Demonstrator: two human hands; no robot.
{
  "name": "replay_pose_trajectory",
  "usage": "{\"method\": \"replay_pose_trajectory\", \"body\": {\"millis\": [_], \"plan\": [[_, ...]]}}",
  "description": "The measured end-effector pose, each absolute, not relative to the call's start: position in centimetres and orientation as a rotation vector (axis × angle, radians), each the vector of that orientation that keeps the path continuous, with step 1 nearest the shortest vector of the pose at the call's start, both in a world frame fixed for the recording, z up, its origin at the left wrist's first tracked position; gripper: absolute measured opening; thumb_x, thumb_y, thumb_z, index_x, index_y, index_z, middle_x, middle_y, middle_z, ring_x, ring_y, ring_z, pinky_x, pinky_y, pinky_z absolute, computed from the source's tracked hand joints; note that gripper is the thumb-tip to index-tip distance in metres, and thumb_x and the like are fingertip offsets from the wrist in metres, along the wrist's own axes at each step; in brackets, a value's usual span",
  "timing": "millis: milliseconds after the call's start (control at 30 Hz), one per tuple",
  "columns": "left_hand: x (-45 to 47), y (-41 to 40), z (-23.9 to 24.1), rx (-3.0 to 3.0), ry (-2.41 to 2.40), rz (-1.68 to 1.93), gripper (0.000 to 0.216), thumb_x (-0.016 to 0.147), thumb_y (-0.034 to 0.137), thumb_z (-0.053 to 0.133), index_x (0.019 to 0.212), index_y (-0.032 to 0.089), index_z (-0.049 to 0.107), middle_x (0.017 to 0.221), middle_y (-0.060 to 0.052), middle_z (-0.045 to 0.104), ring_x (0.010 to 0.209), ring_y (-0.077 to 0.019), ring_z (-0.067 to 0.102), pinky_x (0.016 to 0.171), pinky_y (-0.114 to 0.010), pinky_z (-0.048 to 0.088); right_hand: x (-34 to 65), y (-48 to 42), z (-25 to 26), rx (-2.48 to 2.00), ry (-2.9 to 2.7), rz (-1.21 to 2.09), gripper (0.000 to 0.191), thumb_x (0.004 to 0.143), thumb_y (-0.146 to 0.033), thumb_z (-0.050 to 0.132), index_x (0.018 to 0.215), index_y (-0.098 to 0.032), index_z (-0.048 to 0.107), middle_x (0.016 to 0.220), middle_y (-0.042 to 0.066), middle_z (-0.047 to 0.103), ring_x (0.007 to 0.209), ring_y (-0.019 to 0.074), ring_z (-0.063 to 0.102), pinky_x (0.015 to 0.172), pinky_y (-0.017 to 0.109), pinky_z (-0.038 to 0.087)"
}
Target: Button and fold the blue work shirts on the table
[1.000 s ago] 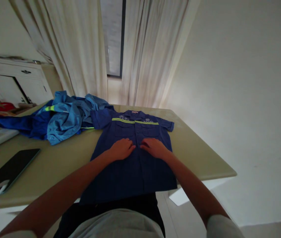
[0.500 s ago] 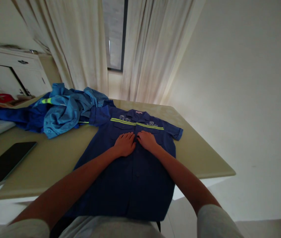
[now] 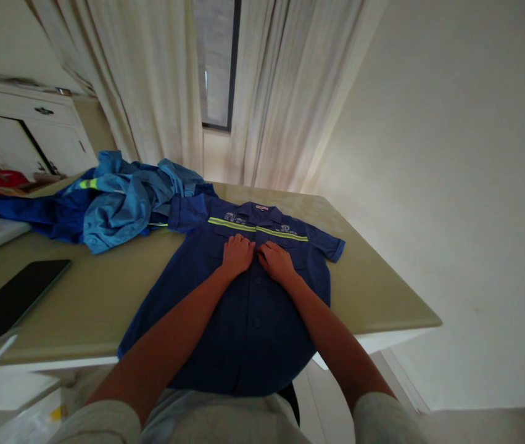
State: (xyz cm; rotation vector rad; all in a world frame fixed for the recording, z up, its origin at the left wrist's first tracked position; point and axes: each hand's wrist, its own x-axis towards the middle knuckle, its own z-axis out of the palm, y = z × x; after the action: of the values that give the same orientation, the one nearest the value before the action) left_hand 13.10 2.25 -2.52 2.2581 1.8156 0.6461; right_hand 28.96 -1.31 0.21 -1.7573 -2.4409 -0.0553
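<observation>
In the head view, the shirt [image 3: 266, 302] lay on the surface [image 3: 373, 296], from the centre to six o'clock. The left hand [image 3: 239, 254] and the right hand [image 3: 276, 260], both bent, touched its front; whether they gripped it, I could not tell. Clothes [image 3: 118, 206] lay at its ten o'clock.

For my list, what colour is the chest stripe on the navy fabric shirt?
The chest stripe is yellow-green, greyish along its middle; head view.
</observation>
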Motion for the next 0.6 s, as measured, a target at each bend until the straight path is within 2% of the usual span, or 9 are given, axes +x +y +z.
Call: {"method": "replay_pose_trajectory", "body": {"millis": [167,267,400,600], "plan": [[12.3,2.6,-2.1,2.278,1.593,0.584,0.035,0.107,0.03,0.036,0.114,0.026,0.071,0.128,-0.007,0.072,0.123,-0.0285,0.06,0.107,-0.05,0.043,29.0,-1.2,0.3,-1.748,-2.391,-0.012,0.026,0.109,-0.032,0.048,0.12,-0.023,0.069,0.121,0.009,0.069,0.112,0.022,0.065,0.09,0.029,0.052],[12.2,3.0,-2.2,2.245,1.512,0.634,0.028,0.106,0.031,0.044,0.12,0.029,0.068,0.123,-0.003,0.076,0.119,-0.0251,0.066,0.106,-0.048,0.045,29.0,-1.3,0.3,-1.752,-2.366,-0.017,0.027,0.11,-0.033,0.047,0.119,-0.023,0.07,0.118,0.008,0.069,0.109,0.0214,0.066,0.091,0.028,0.052],[12.2,3.8,-2.8,2.064,1.402,0.803,0.025,0.096,0.024,0.062,0.119,0.026,0.07,0.115,-0.003,0.079,0.11,-0.0221,0.071,0.1,-0.038,0.05,29.2,-1.1,0.0,-1.695,-2.375,-0.046,0.031,0.112,-0.034,0.042,0.118,-0.022,0.07,0.117,0.009,0.068,0.11,0.0199,0.065,0.093,0.027,0.051],[12.6,4.9,-3.5,1.934,1.395,0.936,0.027,0.089,0.016,0.065,0.114,0.022,0.073,0.105,-0.003,0.08,0.094,-0.0195,0.074,0.091,-0.033,0.055,29.4,-0.4,-0.8,-1.631,-2.336,-0.085,0.027,0.112,-0.031,0.046,0.112,-0.022,0.072,0.114,0.008,0.07,0.108,0.019,0.065,0.091,0.026,0.051]]}}
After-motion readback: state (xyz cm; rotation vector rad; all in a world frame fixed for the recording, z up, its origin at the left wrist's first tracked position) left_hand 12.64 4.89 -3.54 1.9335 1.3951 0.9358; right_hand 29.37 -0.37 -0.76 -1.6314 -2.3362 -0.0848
